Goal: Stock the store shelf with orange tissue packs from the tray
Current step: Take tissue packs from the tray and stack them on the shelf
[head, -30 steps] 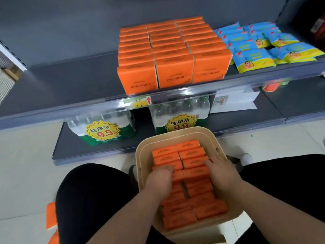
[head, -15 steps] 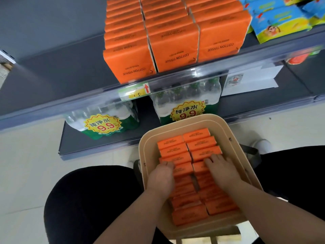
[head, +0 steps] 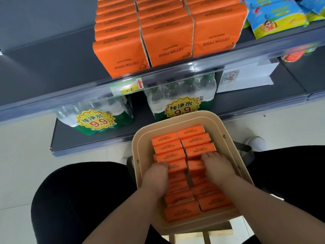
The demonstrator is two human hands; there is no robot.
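Both hands have crept forward along the tray point(head: 175, 119), over its 2 columns of orange tissue packs point(head: 190, 131). The left hand point(head: 156, 175) curls down, its fingers hidden, so I cannot tell its grip. The right hand point(head: 218, 170) lays its fingers flat and together on a pack. Nothing lifted yet; the shelf point(head: 44, 55) waits.

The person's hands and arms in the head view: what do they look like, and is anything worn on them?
Both the left hand and the right hand are bare: no gloves, no rings that I can see. The left forearm and right forearm are bare too, with no sleeve, watch or bracelet in view. Only black trousers show on the legs.
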